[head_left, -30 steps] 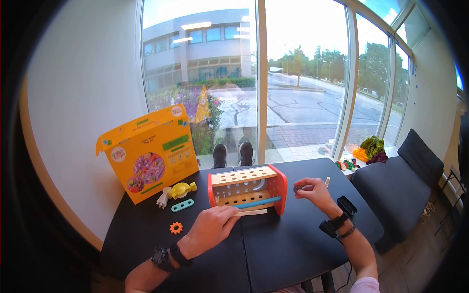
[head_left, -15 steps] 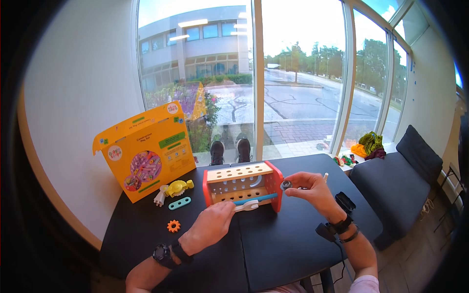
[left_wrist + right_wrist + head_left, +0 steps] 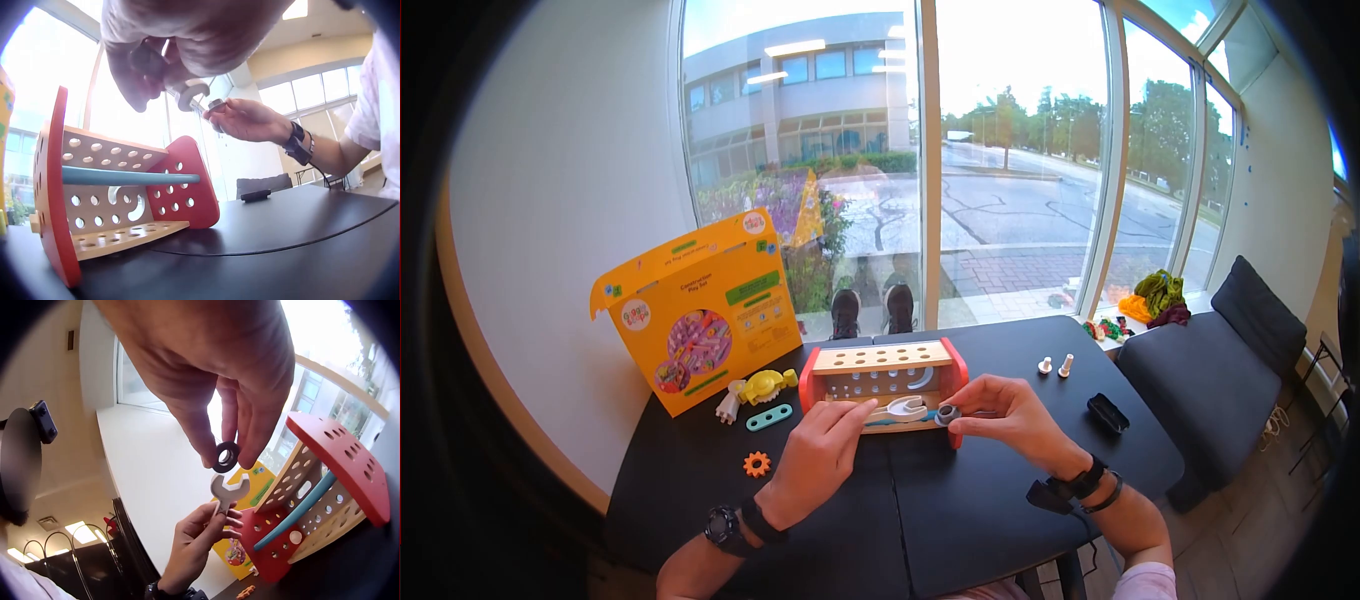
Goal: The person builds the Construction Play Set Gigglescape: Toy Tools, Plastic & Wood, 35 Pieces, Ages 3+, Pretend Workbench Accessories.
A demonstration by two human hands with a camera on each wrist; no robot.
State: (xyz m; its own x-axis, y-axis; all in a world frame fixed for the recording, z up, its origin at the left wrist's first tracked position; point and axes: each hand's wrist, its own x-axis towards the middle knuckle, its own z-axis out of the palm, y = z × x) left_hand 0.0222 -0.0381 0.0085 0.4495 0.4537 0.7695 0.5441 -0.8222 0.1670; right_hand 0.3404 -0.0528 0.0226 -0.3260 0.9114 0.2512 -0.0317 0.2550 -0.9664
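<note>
My left hand (image 3: 815,455) grips the handle of a white toy wrench (image 3: 907,408), its forked end turned to the right. Between the thumb and fingers of my right hand (image 3: 1012,425) is a dark grey toy nut (image 3: 225,457) with a round hole. In the right wrist view the wrench's open mouth faces the nut, close by it. Behind both hands a toy toolbox stands on the table, with red end panels (image 3: 187,184), perforated wooden boards (image 3: 890,357) and a blue rod handle (image 3: 125,176) across the top.
A yellow cardboard box (image 3: 710,290) stands at the back left. Near it lie a yellow toy piece (image 3: 767,386), a white piece (image 3: 727,404), a teal strip (image 3: 769,417) and an orange gear (image 3: 757,464). Two pale bolts (image 3: 1066,366) and a black case (image 3: 1107,413) are at the right.
My right hand has moved left with the nut, towards the wrench. The left hand has raised the wrench and turned its fork into view. The toolbox has shifted slightly left.
</note>
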